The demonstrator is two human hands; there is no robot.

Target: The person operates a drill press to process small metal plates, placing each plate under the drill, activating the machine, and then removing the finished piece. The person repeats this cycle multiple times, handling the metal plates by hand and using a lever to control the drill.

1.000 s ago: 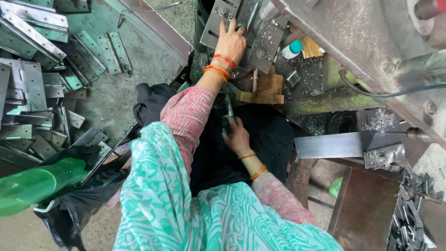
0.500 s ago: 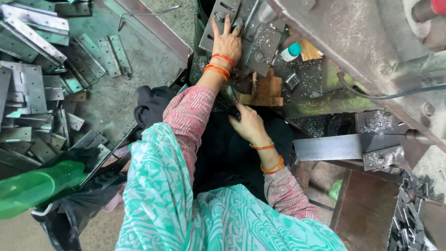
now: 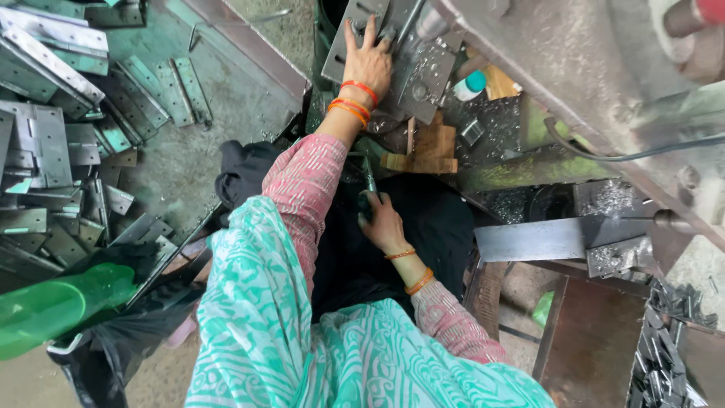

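At the bottom of the frame a teal patterned cloth [image 3: 302, 340] is draped over the person's front, and pink patterned sleeves emerge from it. To the lower left a green plastic bottle [image 3: 53, 306] is seen lying blurred beside a black bag [image 3: 98, 355]. Near the centre the right hand [image 3: 384, 223] is closed around the dark handle of a slim tool [image 3: 370, 185], whose shaft points toward the top of the frame; its tip is hidden by the left sleeve. Orange bangles are worn on that wrist. Just above the tool a wooden block [image 3: 427, 151] is set on a dark surface strewn with metal shavings. Farther up, the left hand [image 3: 368, 64] is laid flat with the fingers spread on a grey slotted metal plate [image 3: 355, 30] at the upper centre, with orange and red bangles at the wrist. A small white bottle with a teal cap [image 3: 468, 85] is found just right of that plate. At the right middle a flat steel bar [image 3: 551, 238] is seen jutting from the machine. Along the left edge, well apart from both hands, stacked metal hinge plates [image 3: 45, 143] are piled on the green floor [image 3: 226, 98].
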